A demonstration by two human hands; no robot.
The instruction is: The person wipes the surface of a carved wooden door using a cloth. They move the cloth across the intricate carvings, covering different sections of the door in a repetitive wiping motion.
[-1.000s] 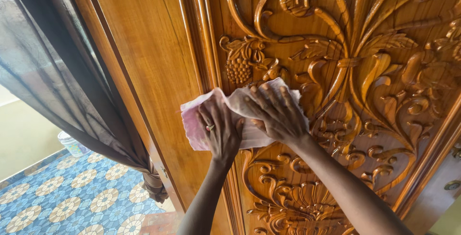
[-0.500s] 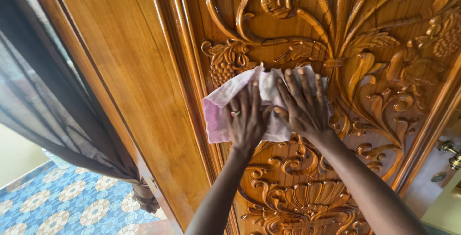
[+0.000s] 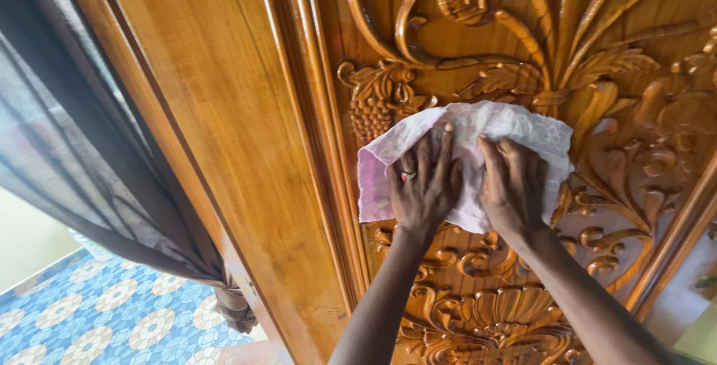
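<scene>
Pink-and-white cloth (image 3: 515, 130) lay spread over the carved wooden door (image 3: 224, 111), pinned flat by a person's left hand (image 3: 424, 189) and right hand (image 3: 514, 186), both open with fingers splayed, palms pressing. Working the fabric well would likely mean pushing fingertips into the grooves of the leaf and grape carvings (image 3: 377, 104), whose deep relief could snag it. A dark curtain (image 3: 82, 163) hung tied beside the frame, above a patterned tile floor (image 3: 112, 320).
</scene>
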